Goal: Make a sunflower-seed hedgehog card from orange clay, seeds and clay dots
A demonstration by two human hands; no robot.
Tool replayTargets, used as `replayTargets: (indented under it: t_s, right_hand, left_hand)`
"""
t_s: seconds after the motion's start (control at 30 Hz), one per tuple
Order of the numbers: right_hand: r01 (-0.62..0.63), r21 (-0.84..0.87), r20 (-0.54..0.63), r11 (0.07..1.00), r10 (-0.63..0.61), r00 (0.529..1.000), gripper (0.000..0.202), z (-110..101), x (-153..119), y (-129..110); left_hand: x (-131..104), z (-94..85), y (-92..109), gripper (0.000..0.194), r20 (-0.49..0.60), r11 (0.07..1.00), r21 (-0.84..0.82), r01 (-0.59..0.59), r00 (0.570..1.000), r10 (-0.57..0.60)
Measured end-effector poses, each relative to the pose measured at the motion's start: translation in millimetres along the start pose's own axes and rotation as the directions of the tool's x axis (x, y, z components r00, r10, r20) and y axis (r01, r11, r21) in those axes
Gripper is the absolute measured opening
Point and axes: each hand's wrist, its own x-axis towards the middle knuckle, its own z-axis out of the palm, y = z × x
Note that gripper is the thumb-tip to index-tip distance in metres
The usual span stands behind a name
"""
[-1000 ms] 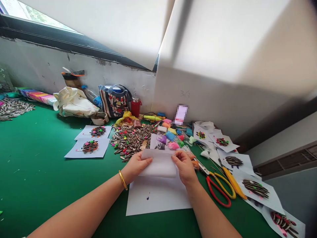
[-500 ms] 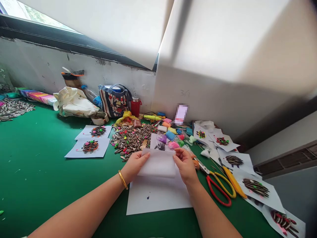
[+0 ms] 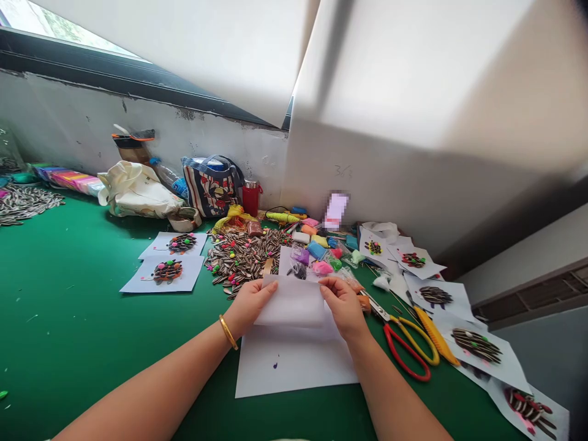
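A small white sheet of paper (image 3: 290, 306) is stretched between my two hands. My left hand (image 3: 252, 303) pinches its left edge, thumb on top, with a gold bangle at the wrist. At the upper right corner, my right hand (image 3: 340, 303) grips the same sheet between thumb and fingers. Beneath it a larger white paper (image 3: 298, 364) lies on the green table, with a small dark mark near its left part. Just beyond my hands is a heap of striped sunflower seeds (image 3: 248, 257) dotted with coloured bits.
Red-and-yellow-handled scissors (image 3: 408, 346) and a yellow utility knife (image 3: 434, 335) lie to the right. Past them are several seed-picture cards (image 3: 482, 346). Two more cards (image 3: 188, 278) lie at left. Bagged coloured clay (image 3: 316, 250), a red bottle (image 3: 251, 199) and bags (image 3: 214, 187) stand at the back.
My right hand has shifted very slightly left along the small sheet's upper edge. Both hands keep hold of the paper, and the rest looks the same.
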Motion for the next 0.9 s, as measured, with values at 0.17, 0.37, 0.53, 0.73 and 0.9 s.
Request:
replayTargets:
  t_s: [0.17,0.37,0.53,0.73,0.9]
  right_hand:
    - [0.003,-0.005,0.012,1.0,-0.003,1.0,0.027,0.3,-0.4,-0.1]
    - [-0.001,0.007,0.012,1.0,0.001,1.0,0.028,0.3,-0.8,0.3]
    - [-0.01,0.024,0.015,1.0,0.01,1.0,0.028,0.1,-0.8,1.6]
    - [-0.007,-0.003,0.01,1.0,0.007,1.0,0.03,0.2,-0.2,1.7]
    - [-0.009,0.01,0.015,1.0,0.009,1.0,0.03,-0.2,-1.1,1.7]
  left_hand:
    - [0.0,-0.7,0.5,0.052,-0.019,0.999,0.046,-0.003,1.0,0.004]
    - [-1.4,0.2,1.7,0.053,-0.032,0.999,0.04,-0.021,0.999,0.023]
    - [-1.2,0.5,1.9,0.053,-0.029,0.999,0.053,-0.014,0.999,0.015]
    - [-0.5,-0.1,1.5,0.053,-0.029,0.999,0.037,-0.008,1.0,0.01]
    - [0.7,-0.7,0.4,0.053,-0.034,0.999,0.046,-0.023,0.999,0.025]
